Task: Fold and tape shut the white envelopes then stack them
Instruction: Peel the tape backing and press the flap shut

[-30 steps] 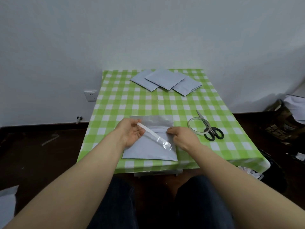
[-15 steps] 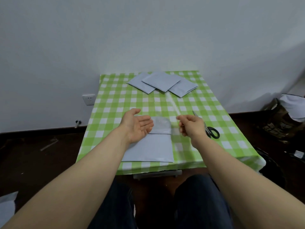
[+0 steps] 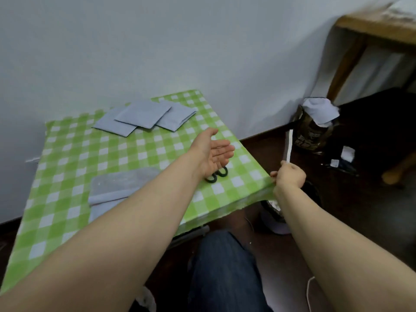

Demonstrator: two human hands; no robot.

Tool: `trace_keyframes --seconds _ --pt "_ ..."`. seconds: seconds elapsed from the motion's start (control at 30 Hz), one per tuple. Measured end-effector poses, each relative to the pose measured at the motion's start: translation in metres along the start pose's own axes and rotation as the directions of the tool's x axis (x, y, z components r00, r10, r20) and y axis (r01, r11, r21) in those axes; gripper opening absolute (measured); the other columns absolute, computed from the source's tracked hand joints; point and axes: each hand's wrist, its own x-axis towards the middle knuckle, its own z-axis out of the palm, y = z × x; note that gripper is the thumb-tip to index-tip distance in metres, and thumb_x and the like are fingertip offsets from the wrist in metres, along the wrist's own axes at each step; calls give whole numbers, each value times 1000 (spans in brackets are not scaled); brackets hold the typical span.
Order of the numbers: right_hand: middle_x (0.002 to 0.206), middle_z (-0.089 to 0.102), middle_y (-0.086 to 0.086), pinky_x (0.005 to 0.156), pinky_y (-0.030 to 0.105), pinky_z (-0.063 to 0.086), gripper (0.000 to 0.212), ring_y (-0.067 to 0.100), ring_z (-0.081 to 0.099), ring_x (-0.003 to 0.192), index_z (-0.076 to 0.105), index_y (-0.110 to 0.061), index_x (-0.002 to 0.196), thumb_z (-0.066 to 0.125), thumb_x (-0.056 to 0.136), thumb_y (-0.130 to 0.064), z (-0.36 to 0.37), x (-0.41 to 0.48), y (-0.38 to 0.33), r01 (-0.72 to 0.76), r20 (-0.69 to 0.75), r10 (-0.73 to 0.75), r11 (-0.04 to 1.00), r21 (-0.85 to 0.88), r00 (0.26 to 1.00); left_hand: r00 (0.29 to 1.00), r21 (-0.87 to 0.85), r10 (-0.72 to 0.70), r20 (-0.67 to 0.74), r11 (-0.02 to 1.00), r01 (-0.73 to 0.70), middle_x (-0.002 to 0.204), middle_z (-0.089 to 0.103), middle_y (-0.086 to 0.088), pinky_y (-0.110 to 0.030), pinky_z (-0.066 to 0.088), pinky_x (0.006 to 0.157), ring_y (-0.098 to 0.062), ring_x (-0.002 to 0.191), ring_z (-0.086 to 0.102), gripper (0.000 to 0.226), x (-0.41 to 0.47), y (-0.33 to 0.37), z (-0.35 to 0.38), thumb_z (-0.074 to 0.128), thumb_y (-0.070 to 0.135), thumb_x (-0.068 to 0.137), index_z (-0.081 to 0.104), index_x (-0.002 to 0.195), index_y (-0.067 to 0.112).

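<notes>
A white envelope lies on the green checked table near its front edge, flap unfolded, partly hidden by my left forearm. Three more white envelopes overlap at the table's far side. My left hand hovers open, palm up, above the black scissors. My right hand is past the table's right edge and pinches a thin white strip that stands upward from its fingers.
A camouflage bag with a white cloth stands on the dark floor by the wall. Paper scraps lie further right. A wooden furniture leg rises at upper right. A bin sits under the table's right corner.
The strip has come off the envelope and my right hand has carried it right, beyond the table edge. My left hand left the envelope and moved right over the scissors. The view turned right.
</notes>
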Motion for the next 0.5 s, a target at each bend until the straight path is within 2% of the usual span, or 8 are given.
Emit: trace_keyframes --seconds 0.1,0.17,0.27,0.37,0.43,0.47,0.5 --pt "60 51 6 40 26 33 20 15 43 43 61 -6 82 44 92 -11 -32 35 7 -115 -117 120 992 49 986 998 118 -53 32 992 49 89 64 -12 -24 42 56 -19 72 59 41 24 -14 45 38 37 96 59 92 3" --pt "54 52 7 37 22 34 25 14 44 36 57 -2 66 50 89 -8 -47 60 21 -177 -167 174 984 -2 970 995 206 -84 53 976 71 85 63 -10 -24 42 55 -18 69 57 39 40 -26 73 36 37 96 58 89 5" --pt "32 48 3 30 14 31 34 8 37 19 50 -2 55 59 88 -5 -63 91 39 -270 -159 264 963 -16 951 989 348 -117 87 934 80 82 62 -8 -23 42 55 -16 67 56 37 64 -43 110 37 37 97 57 86 7" --pt "21 37 -2 27 6 20 36 5 29 15 48 -3 55 55 90 -4 -71 117 54 -344 -145 332 937 -60 932 988 473 -124 94 878 65 80 61 -7 -23 42 55 -15 66 55 34 89 -57 137 38 35 97 57 84 9" --pt "24 42 1 25 7 21 32 5 32 15 49 -3 62 47 93 -2 -74 135 65 -374 -173 358 925 -68 918 986 508 -135 99 859 67 78 60 -6 -23 42 56 -15 64 54 34 105 -66 151 39 33 98 56 81 9" --pt "34 53 5 26 9 28 24 5 41 20 54 0 74 44 95 -3 -73 141 70 -380 -131 375 925 -11 918 984 518 -147 98 852 76 78 60 -6 -23 42 57 -14 63 53 34 113 -69 155 38 32 98 56 80 10" --pt "60 69 9 34 11 41 16 2 56 35 57 1 94 43 97 -6 -72 151 76 -369 -95 366 930 -5 926 982 525 -160 98 847 85 79 60 -6 -23 42 58 -14 64 53 34 119 -72 159 38 32 99 56 80 9"
